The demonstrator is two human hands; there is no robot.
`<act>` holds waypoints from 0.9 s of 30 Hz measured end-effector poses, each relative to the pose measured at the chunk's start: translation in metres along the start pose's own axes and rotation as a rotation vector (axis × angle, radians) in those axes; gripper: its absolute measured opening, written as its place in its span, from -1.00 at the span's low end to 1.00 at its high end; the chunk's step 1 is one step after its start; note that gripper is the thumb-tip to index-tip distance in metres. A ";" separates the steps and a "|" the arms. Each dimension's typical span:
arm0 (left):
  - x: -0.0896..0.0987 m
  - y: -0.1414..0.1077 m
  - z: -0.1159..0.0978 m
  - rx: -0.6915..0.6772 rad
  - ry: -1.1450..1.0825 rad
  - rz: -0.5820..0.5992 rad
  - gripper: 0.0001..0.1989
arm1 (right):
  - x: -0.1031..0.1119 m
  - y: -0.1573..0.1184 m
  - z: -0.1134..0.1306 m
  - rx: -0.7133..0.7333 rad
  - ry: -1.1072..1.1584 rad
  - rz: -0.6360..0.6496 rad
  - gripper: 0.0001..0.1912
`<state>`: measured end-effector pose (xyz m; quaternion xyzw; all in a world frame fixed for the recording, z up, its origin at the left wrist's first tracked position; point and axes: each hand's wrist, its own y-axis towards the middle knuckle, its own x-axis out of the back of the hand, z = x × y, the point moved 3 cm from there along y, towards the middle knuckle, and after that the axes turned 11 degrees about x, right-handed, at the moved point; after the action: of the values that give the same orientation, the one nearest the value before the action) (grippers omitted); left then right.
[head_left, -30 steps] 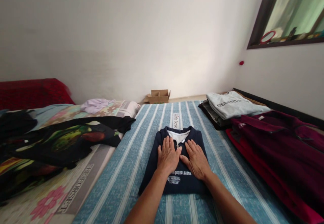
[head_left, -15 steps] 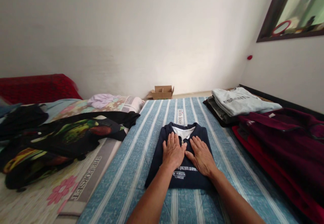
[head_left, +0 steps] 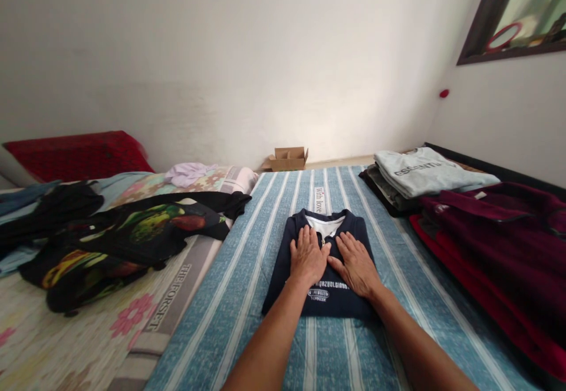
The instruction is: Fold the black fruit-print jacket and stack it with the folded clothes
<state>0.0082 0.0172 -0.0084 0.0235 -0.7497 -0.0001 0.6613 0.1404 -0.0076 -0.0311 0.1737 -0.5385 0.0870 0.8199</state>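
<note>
A navy zip-collar shirt (head_left: 283, 293), folded into a neat rectangle, lies on the blue striped sheet (head_left: 230, 296) with its collar away from me. White lettering shows across its lower front, and the inside of the neck is white. My left hand (head_left: 308, 256) rests flat on the upper left of the chest, fingers stretched toward the collar. On the other side of the zip, my right hand (head_left: 356, 266) lies flat too, its fingers slightly spread. The thumbs are close together near the zip pull. Neither hand grips the cloth.
To the right are a folded pale grey sweatshirt (head_left: 428, 173) on darker clothes and a maroon garment (head_left: 495, 243) over red ones. A black patterned garment (head_left: 145, 237) sprawls on the floral bedding (head_left: 92, 344) at left. A cardboard box (head_left: 289, 160) stands by the wall.
The view has shifted slightly to the left, so everything sits a little further right. Both hands stay flat on the shirt in nearly the same place.
</note>
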 end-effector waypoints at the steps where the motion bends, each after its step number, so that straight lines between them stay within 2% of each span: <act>1: 0.000 0.000 0.000 -0.001 -0.001 -0.002 -0.34 | 0.000 0.000 0.000 0.003 0.001 -0.001 -0.26; 27: 0.000 0.001 0.000 0.015 -0.022 0.011 -0.34 | 0.001 0.001 0.001 0.001 0.012 0.008 -0.25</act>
<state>0.0079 0.0185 -0.0081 0.0241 -0.7571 0.0089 0.6528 0.1394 -0.0069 -0.0297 0.1713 -0.5341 0.0915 0.8228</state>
